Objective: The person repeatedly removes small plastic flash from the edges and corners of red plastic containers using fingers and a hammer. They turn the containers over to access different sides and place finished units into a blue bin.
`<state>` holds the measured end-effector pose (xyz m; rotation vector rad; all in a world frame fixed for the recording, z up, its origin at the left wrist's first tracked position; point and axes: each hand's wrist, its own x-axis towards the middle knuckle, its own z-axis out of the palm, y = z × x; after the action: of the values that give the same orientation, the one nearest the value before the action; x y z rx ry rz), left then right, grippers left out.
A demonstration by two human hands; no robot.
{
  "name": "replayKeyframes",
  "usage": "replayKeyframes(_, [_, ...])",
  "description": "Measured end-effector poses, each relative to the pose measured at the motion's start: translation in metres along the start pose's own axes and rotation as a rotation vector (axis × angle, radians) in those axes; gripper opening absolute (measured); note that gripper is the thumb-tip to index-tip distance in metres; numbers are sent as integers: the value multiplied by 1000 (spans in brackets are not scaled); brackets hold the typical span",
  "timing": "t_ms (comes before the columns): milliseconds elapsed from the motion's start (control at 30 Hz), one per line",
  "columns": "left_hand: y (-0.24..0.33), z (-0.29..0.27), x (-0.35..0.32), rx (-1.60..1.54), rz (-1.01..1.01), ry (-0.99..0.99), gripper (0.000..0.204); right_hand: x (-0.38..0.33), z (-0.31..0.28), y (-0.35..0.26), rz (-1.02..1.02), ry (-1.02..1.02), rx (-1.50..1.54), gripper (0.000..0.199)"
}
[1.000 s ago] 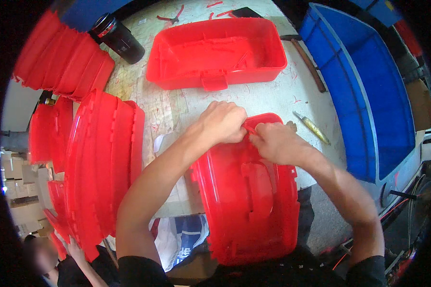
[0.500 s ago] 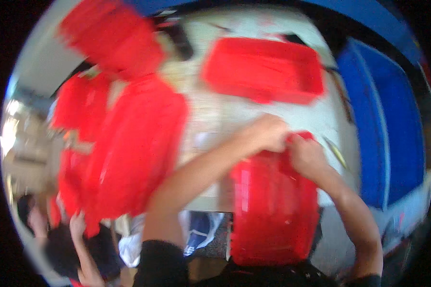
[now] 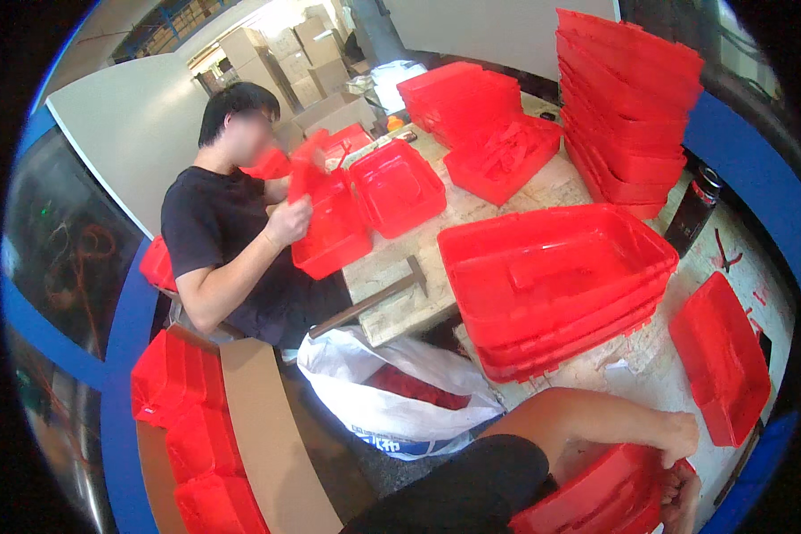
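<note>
At the lower right, a red plastic tub point(image 3: 601, 489) lies against my body, partly cut off by the picture's edge. My left hand point(image 3: 679, 436) reaches over to its far end, with fingers bent down at the rim. Just below it, my right hand point(image 3: 681, 497) has its fingers curled around the same end. Beyond my left forearm stands a stack of nested red tubs point(image 3: 552, 307) on the worktable. Another red tub point(image 3: 723, 356) sits tilted in view to the right of my hands.
A co-worker point(image 3: 227, 214) at the left holds a red piece over a tub. A hammer point(image 3: 378, 298) lies by the table edge, above a white sack point(image 3: 338, 378). A tall tub stack point(image 3: 623, 107) and a black bottle point(image 3: 692, 214) stand farther back. A carton point(image 3: 267, 436) holds red tubs.
The view has swung left and up, bringing the co-worker and the room behind into sight. Both my hands stay at the far end of the tub.
</note>
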<state>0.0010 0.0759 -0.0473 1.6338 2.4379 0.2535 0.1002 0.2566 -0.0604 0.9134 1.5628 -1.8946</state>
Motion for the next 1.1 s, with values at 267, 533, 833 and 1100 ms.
replayKeyframes(267, [4,2,-1,-18,32,26,33,3,-13,0,283,-838,282,29])
replayKeyframes(533, [16,3,-21,-336,174,397,16,-50,62,21,-904,367,-1472,26])
replayKeyframes(833, [20,-45,-41,-63,-60,-74,23,-74,92,13,-614,439,-738,32])
replayKeyframes(1100, [19,-38,-39,-17,-12,-29,14,-70,98,32,-565,481,-458,32])
